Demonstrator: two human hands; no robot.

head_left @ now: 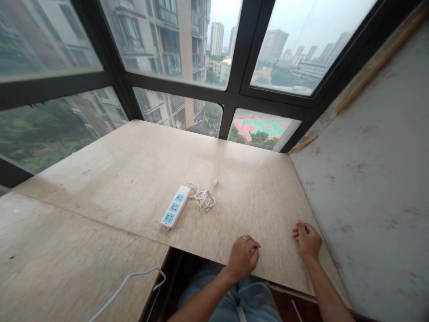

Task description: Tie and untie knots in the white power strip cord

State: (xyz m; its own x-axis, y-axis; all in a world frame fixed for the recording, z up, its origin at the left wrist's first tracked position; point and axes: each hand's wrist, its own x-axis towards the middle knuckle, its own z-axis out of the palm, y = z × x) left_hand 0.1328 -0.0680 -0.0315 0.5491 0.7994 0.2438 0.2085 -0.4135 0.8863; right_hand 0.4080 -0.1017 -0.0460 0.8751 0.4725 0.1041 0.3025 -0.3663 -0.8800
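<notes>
My left hand (243, 256) rests at the near edge of a pale wooden tabletop (140, 161), fingers curled in with a ring showing; nothing visible in it. My right hand (307, 239) lies on the same board near the right wall, fingers bent loosely and holding nothing. A white power strip (175, 206) with blue sockets lies further in, to the left of both hands. Its bundled white cord (204, 197) sits coiled beside it, the plug end pointing away. Neither hand touches the strip.
Large dark-framed windows (231, 89) surround the far and left sides. A pale wall panel (375, 179) rises on the right. A second board (60, 255) sits lower left, with a thin white cable (134, 279) hanging over its edge. My knees in blue trousers (231, 299) show below.
</notes>
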